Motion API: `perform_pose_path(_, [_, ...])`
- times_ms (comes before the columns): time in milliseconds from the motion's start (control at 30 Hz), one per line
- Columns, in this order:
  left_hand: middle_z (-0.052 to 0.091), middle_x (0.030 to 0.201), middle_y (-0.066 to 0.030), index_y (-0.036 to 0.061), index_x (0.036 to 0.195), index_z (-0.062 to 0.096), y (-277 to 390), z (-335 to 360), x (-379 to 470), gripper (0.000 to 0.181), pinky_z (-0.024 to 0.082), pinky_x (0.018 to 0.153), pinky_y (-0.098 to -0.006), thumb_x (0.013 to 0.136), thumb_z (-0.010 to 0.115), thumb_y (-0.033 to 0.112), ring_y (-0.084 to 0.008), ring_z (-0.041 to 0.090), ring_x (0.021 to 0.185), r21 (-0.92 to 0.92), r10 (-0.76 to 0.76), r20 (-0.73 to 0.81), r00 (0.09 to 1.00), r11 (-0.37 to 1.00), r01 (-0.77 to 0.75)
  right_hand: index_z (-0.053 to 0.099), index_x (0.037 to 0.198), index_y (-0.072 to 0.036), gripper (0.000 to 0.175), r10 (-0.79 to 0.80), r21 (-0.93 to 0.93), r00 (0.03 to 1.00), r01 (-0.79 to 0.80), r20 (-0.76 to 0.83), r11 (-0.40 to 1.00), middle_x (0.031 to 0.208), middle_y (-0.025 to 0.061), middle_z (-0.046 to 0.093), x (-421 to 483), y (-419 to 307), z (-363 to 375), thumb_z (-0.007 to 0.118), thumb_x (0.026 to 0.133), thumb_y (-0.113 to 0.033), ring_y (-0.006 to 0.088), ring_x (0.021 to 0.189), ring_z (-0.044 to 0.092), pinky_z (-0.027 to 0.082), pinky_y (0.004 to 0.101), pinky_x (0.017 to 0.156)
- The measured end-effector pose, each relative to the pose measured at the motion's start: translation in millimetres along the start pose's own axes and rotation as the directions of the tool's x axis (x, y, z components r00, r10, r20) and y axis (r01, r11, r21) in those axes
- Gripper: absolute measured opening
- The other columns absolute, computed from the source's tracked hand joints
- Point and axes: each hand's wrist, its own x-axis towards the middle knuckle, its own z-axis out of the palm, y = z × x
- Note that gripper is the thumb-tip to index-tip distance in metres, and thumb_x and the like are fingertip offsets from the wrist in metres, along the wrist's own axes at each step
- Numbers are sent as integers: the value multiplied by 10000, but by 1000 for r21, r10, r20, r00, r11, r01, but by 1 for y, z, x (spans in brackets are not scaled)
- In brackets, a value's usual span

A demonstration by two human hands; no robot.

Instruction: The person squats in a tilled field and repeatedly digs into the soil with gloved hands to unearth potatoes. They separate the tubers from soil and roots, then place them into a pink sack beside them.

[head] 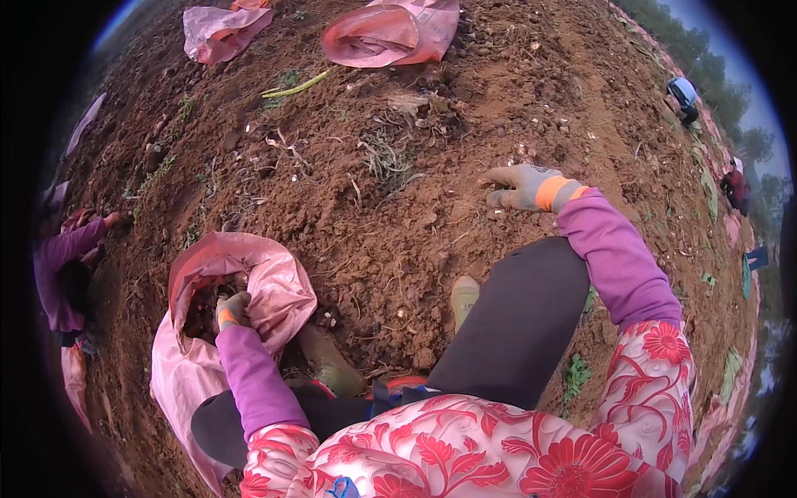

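A pink woven sack [283, 280] stands at the left with its mouth rolled back, dark soil-covered lumps [202, 311] inside. At the sack's opening is my left hand [233, 308], in a grey glove with an orange cuff; its fingertips are hard to make out. My right hand [520, 187], gloved alike, hovers over or rests on the brown tilled soil [386, 230] to the right, fingers apart, nothing held. Small pale pieces [522, 149] lie scattered near it. Both of my boots [464, 299] show between the sack and my right knee.
Two more pink sacks [227, 31] [429, 31] lie ahead on the soil. A person in purple [65, 274] crouches at the far left; other people [683, 96] [735, 187] are at the right. Dry stalks [386, 155] and a green stem [296, 88] lie ahead.
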Motion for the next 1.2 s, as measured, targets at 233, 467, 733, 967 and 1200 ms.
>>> perform_pose_path(233, [693,1096,-77,-2,1267,614,44,41,-59,437,535,838,-379,904,733,210,-187,646,977,-127,249,74,966,963,-239,718,1167,-128,372,675,359,719,-592,-169,721,1155,183,718,-49,281,77,711,889,-375,299,1120,664,485,396,987])
perform_pose_path(467, [686,1137,-48,6,1265,643,123,170,-151,357,532,887,-280,924,730,66,-149,645,1008,114,393,401,828,875,-470,236,1612,-179,1154,882,771,425,-484,-206,413,1690,103,182,124,342,147,862,711,-540,380,1535,201,236,510,1235])
perform_pose_path(733, [690,1172,-41,10,1299,642,132,295,-221,385,504,958,-294,939,725,120,-147,636,1055,279,237,621,747,824,-493,447,1478,13,759,878,896,423,-264,-224,356,1500,197,503,140,398,112,724,918,-419,315,1397,469,400,388,1123])
perform_pose_path(967, [693,1178,-61,10,1307,631,120,371,-276,435,508,939,-316,943,729,229,-167,648,1051,238,70,812,579,866,-439,572,1349,-76,449,394,807,882,422,-259,-413,1232,66,680,89,271,180,678,976,-301,171,949,663,563,356,894])
perform_pose_path(1200, [711,1079,-54,18,1449,470,119,435,-318,608,533,686,-233,941,744,207,-116,673,838,28,133,885,447,942,-336,570,1372,-25,382,324,868,926,318,-197,-382,1062,-2,660,102,148,181,619,1018,-159,88,921,613,522,271,850])
